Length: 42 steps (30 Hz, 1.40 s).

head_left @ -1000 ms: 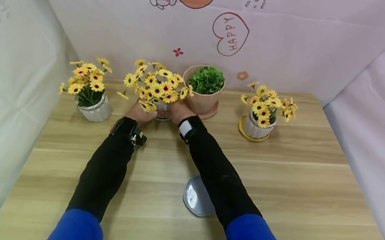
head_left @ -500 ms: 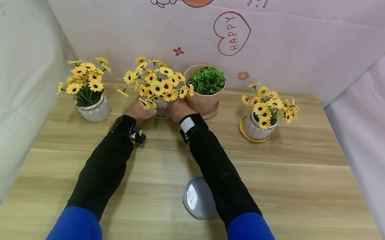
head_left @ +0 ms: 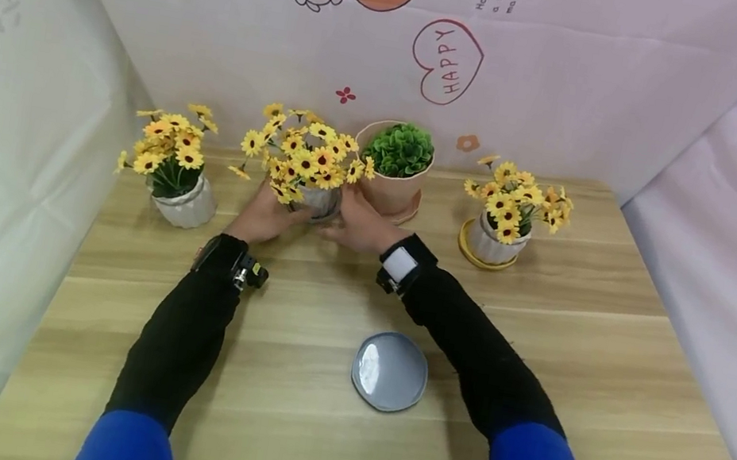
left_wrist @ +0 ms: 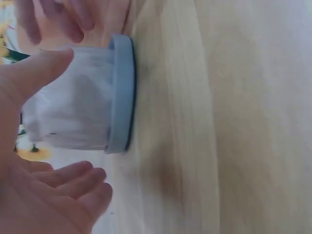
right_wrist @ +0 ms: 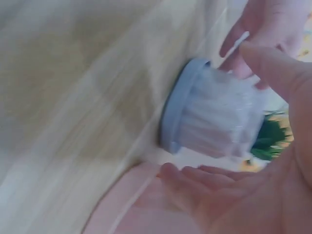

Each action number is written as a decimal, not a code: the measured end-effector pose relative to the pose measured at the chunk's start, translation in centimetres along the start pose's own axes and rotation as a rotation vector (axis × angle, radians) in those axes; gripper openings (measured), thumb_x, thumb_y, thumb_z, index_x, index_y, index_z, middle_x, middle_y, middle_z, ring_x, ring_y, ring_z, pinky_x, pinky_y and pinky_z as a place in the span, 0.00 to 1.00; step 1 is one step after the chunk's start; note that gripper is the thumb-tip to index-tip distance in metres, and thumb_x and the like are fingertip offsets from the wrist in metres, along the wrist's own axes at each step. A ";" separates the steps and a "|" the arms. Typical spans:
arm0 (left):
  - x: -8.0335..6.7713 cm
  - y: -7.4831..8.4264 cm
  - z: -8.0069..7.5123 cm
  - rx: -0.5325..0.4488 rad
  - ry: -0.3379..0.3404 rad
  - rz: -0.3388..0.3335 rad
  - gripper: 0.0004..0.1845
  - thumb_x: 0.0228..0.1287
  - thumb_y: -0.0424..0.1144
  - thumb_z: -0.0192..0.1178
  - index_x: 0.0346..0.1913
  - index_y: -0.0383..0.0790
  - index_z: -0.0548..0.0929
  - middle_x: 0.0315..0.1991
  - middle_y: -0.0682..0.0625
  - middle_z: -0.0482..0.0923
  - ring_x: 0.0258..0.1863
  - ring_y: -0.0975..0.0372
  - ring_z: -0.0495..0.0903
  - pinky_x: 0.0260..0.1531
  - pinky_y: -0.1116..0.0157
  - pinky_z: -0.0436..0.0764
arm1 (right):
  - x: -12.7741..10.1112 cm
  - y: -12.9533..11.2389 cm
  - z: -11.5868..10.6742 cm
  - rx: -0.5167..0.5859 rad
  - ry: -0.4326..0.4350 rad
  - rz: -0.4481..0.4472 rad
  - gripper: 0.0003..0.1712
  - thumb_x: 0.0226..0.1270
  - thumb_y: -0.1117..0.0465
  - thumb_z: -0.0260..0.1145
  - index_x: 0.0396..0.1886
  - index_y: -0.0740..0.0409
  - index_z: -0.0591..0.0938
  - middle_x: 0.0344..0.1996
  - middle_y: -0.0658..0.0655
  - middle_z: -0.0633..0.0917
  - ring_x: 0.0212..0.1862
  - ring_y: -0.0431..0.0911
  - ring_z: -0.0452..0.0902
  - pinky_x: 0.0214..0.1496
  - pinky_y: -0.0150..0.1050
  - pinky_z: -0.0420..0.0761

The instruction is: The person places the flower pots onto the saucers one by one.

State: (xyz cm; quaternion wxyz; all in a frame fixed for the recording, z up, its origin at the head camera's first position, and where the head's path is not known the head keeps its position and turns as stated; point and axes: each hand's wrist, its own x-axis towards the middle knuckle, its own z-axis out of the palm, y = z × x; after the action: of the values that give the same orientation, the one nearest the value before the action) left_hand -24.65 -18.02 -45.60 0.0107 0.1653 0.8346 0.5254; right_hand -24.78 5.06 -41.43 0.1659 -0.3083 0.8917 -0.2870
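Observation:
A white ribbed pot (head_left: 319,203) of yellow flowers (head_left: 304,155) stands on a blue-grey saucer (left_wrist: 122,92) at the back middle of the wooden table (head_left: 576,335). My left hand (head_left: 262,215) cups its left side and my right hand (head_left: 360,227) its right side. In the left wrist view the thumb lies along the pot (left_wrist: 73,102) while the straight fingers (left_wrist: 73,178) stay apart from it. In the right wrist view the right hand (right_wrist: 253,204) is spread around the pot (right_wrist: 219,122) with loose, straight fingers.
Another grey saucer (head_left: 390,370) lies bare on the table nearer me. A white pot of yellow flowers (head_left: 184,205) stands at the left, a pink pot with a green plant (head_left: 390,185) just behind my right hand, and a flower pot on a yellow saucer (head_left: 491,243) at the right.
Both forearms have drawn back toward me. The right arm swung right, uncovering the grey saucer. More of both hands now shows beside the pot, which stays in place.

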 end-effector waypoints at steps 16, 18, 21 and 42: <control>-9.8 4.4 -3.6 0.203 0.062 -0.356 0.63 0.71 0.60 0.67 0.86 0.41 0.31 0.86 0.32 0.37 0.85 0.37 0.46 0.81 0.34 0.53 | -14.0 0.2 -0.3 -0.110 -0.019 -0.088 0.63 0.67 0.40 0.75 0.87 0.59 0.50 0.83 0.68 0.59 0.83 0.62 0.58 0.82 0.57 0.66; -10.8 4.4 -4.0 0.208 0.076 -0.356 0.62 0.72 0.58 0.67 0.86 0.39 0.31 0.86 0.31 0.39 0.85 0.37 0.47 0.80 0.34 0.53 | -15.8 0.4 0.1 -0.143 -0.030 -0.085 0.64 0.64 0.37 0.76 0.86 0.59 0.52 0.81 0.68 0.62 0.81 0.61 0.61 0.80 0.57 0.70; -12.0 4.2 -4.7 0.213 0.107 -0.360 0.61 0.72 0.57 0.67 0.86 0.38 0.33 0.85 0.29 0.41 0.84 0.36 0.49 0.80 0.33 0.54 | -18.1 0.8 1.0 -0.192 -0.039 -0.100 0.67 0.58 0.33 0.79 0.85 0.60 0.57 0.81 0.67 0.64 0.80 0.61 0.64 0.78 0.57 0.73; -15.4 0.7 -9.3 0.170 0.289 -0.536 0.62 0.73 0.58 0.64 0.85 0.37 0.28 0.85 0.29 0.35 0.84 0.33 0.45 0.81 0.33 0.52 | -22.3 2.5 5.9 -0.195 -0.011 -0.110 0.70 0.47 0.40 0.87 0.83 0.63 0.62 0.76 0.63 0.70 0.75 0.56 0.69 0.73 0.55 0.78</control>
State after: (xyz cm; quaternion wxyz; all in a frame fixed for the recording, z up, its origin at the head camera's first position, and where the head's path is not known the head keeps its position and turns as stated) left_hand -11.74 -30.28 -43.26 0.0163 -0.1368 0.8823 0.4501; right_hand -6.29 18.64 -44.95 0.1243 -0.3729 0.8962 -0.2059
